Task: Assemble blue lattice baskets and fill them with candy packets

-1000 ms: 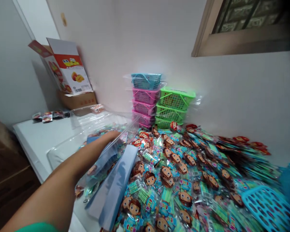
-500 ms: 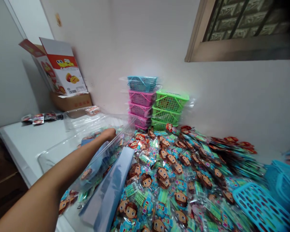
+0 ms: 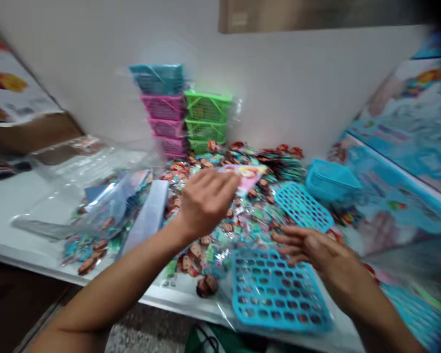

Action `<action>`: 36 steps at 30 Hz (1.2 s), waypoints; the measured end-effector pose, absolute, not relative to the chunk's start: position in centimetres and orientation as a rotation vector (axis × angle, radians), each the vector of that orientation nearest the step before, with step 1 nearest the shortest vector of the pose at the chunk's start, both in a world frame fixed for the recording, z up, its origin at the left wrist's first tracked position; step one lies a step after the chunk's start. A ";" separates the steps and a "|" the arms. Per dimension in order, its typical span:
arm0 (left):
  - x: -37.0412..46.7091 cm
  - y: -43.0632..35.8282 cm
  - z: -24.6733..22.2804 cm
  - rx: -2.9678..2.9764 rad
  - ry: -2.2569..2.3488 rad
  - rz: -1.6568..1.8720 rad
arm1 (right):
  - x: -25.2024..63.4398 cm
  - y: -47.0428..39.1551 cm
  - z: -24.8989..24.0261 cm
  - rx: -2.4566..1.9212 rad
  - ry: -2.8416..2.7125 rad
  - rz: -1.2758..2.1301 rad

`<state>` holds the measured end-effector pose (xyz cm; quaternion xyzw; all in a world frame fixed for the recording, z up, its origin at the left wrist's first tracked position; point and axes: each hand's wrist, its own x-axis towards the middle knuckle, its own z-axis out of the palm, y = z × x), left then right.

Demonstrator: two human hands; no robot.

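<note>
Blue perforated plastic panel with rounded corners (image 3: 279, 322), lying at the near edge of the white table (image 3: 7, 206), with clear film beside it. Light and fairly stiff by the look of it, probably best taken by opposite rims; perhaps slippery where covered in film. Above its far right part, right hand (image 3: 312, 247) open, fingers extended and slightly parted, with nothing visible in its grasp; contact with the panel impossible to tell.

Farther off, left hand (image 3: 208, 201) with fingers curled closed, apparently pinching one end of a flat pink-and-yellow printed piece (image 3: 250, 179), blurred and raised over the packets. Likely thin, light and easily bent, so best gripped flat by an edge or corner, without creasing.

Beneath and around, a loose heap of shiny cartoon-head packets (image 3: 196, 252), probably soft and prone to slide. Beyond, to the right, a second blue perforated panel (image 3: 303, 206) and a blue plastic basket (image 3: 327, 179). Against the wall, stacked green baskets (image 3: 208, 108) beside pink ones (image 3: 165, 108).
</note>
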<state>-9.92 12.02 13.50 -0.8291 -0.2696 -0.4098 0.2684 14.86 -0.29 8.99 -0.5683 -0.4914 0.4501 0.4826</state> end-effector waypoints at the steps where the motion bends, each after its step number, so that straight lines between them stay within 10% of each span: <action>1: -7.5 10.1 12.6 -2.311 -0.616 -1.078 | 14.4 -0.9 9.1 -1.323 -1.169 1.177; 14: 2.7 2.4 5.9 -2.901 -0.667 -1.156 | 24.1 -7.7 3.2 -1.317 -0.840 1.098; 26: 10.7 7.1 2.4 -3.510 -0.242 0.095 | 30.6 -10.1 -3.8 -1.322 -0.449 1.075; 36: 12.3 7.8 4.5 -3.639 -0.061 0.045 | 29.1 -9.3 -6.2 -1.376 -0.469 1.095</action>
